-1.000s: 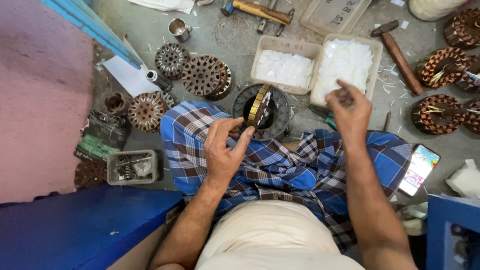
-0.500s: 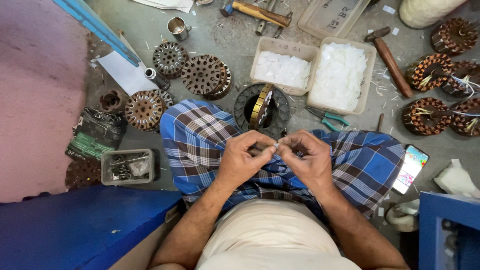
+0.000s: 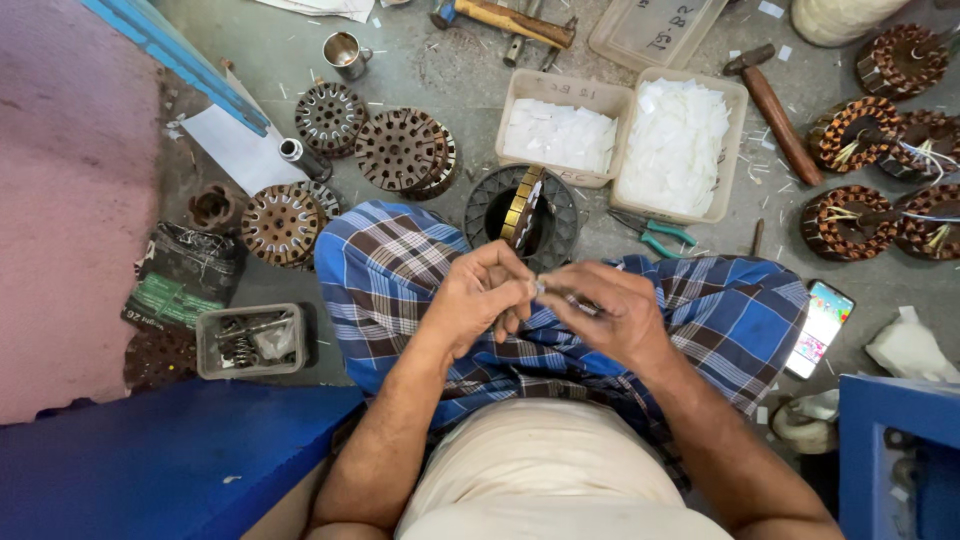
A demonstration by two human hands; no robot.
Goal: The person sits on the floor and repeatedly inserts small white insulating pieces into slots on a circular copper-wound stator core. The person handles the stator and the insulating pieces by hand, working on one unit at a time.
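left hand + right hand pinching small white slip together | working over lap, just below stator ring | paper trays sitting beyond ring within reach

A grey concrete floor carries everything — scattered with white paper scraps. Two white trays of cut white slips sit side by side, an empty clear tray beyond them. Bare stator cores cluster at the left near a steel cup; copper-wound stators lie at the right. A wooden-handled hammer, green-handled pliers, a phone and a small box of hardware also rest there.
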